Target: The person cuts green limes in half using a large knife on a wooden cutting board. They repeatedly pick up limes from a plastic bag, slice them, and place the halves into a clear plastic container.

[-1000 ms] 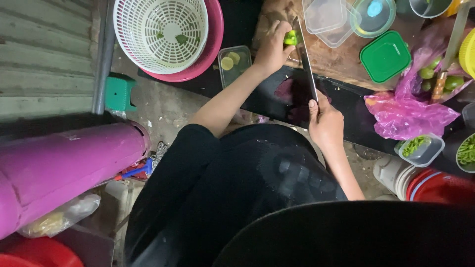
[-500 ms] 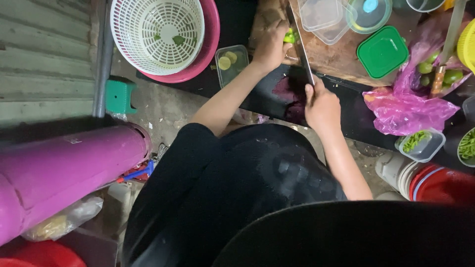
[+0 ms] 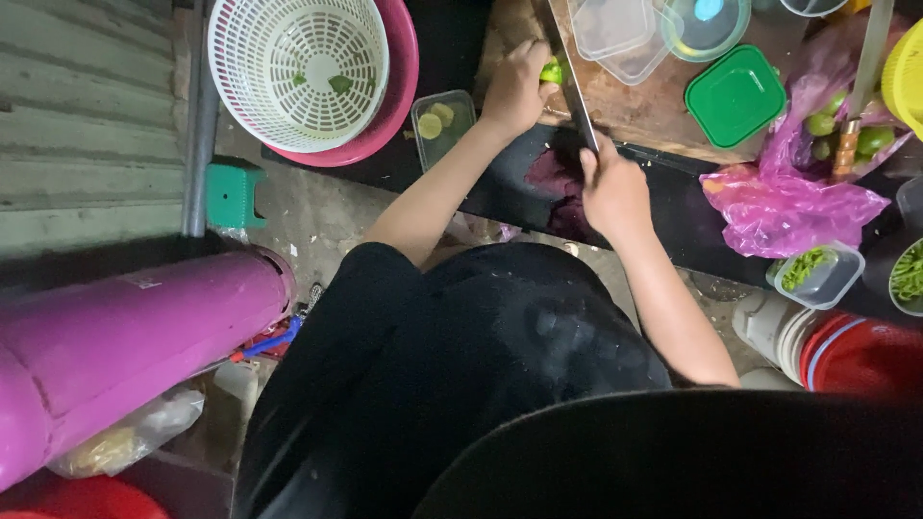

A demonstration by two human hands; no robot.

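**Lime under the knife on the wooden board**

Nearest to the camera is the person's dark clothing, and both bare forearms reach forward from it. The right hand point(image 3: 613, 187) is closed in a fist around the handle of a long knife point(image 3: 574, 91), near the front edge of the wooden cutting board point(image 3: 644, 111). The blade runs away from the hand over the board, toward its far edge.

The left hand point(image 3: 517, 88) has its fingers curled and pinches a small lime point(image 3: 551, 71) against the board, near the board's left edge. The lime is bright green and rounded; only a small part shows between the fingertips and the blade, which lies just beside it. I cannot tell if it is whole or already cut.

Left of the board stands a clear tub with pale lime slices point(image 3: 440, 125), and beyond it a white basket point(image 3: 298, 67) sits inside a pink basin point(image 3: 392, 96). At the right of the board lies a green lid point(image 3: 736, 94), then a pink bag point(image 3: 798, 197) with more green limes.
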